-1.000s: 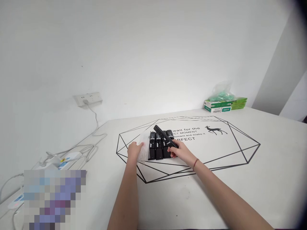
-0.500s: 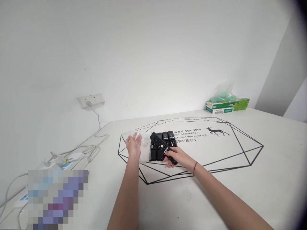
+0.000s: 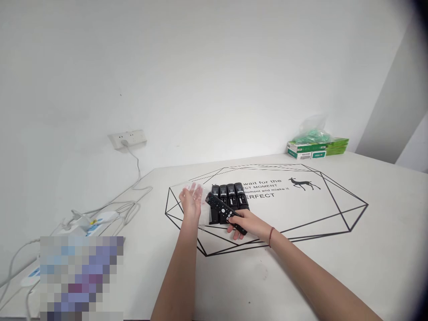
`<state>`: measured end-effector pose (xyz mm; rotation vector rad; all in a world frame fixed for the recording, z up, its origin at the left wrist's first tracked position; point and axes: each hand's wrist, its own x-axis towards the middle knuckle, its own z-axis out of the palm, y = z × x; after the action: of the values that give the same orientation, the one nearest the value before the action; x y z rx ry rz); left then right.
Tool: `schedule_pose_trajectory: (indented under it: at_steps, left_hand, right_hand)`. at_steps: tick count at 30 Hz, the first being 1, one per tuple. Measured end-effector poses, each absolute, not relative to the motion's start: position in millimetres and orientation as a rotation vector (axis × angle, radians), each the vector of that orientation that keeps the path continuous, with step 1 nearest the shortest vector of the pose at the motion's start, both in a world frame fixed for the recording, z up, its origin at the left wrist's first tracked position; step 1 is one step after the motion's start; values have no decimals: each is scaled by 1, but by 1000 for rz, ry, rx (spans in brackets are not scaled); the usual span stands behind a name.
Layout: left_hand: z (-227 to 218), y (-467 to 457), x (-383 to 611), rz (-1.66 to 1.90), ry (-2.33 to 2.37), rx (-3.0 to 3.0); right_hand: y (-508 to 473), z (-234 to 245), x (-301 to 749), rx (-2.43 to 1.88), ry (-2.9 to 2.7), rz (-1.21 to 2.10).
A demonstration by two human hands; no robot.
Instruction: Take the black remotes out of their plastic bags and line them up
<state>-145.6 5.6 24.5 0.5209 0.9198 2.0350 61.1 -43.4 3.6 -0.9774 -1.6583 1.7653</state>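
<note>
My right hand [image 3: 250,223] grips a black remote control [image 3: 219,206], buttons facing up, its far end pointing left toward the bag. A clear plastic bag [image 3: 204,209] is in my left hand [image 3: 191,204], whose curled fingers show partly through the film. Just beyond the held remote lie several more black remotes [image 3: 231,190], side by side in a row with their backs up. White shows in the open battery slots of some of them. The held remote and my right hand cover the near ends of this row.
Green and white boxes [image 3: 306,150] stand at the back right beneath a bag of green items [image 3: 313,133]. To the left, power strips [image 3: 100,223] and loose cables [image 3: 129,207] run from a wall socket [image 3: 129,139]. A blurred patch [image 3: 82,278] hides the near left corner.
The held remote has shifted slightly left and toward me, uncovering more of the row behind it. My left hand has moved a little right with the bag.
</note>
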Motion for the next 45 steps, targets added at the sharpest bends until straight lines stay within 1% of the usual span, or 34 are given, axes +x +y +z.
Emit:
schedule_pose_trajectory:
  at_steps: [14, 18, 23, 25, 29, 36, 39, 45]
  left_hand:
    - [35, -8, -95, 1726, 757, 754]
    - [36, -11, -86, 1668, 725, 806]
    - [30, -16, -72, 1537, 771, 898]
    - [29, -18, -69, 1525, 768, 913]
    - [35, -19, -72, 1623, 767, 896]
    - [51, -16, -100, 1673, 689, 576]
    - [53, -17, -106, 1650, 695, 591]
    - [48, -24, -77, 1520, 722, 585]
  right_hand:
    - [-46, 9, 63, -959, -1573, 1818]
    - [-46, 9, 63, -963, -1639, 1744]
    - [-44, 9, 64, -925, -1643, 1559]
    - [-43, 12, 66, -865, -1553, 1621]
    - [-43, 18, 72, -642, -1492, 1854]
    - [-50, 16, 67, -590, -1654, 1910]
    - [-51, 13, 62, -607, -1685, 1788]
    - [-46, 14, 62, -821, -1755, 1136]
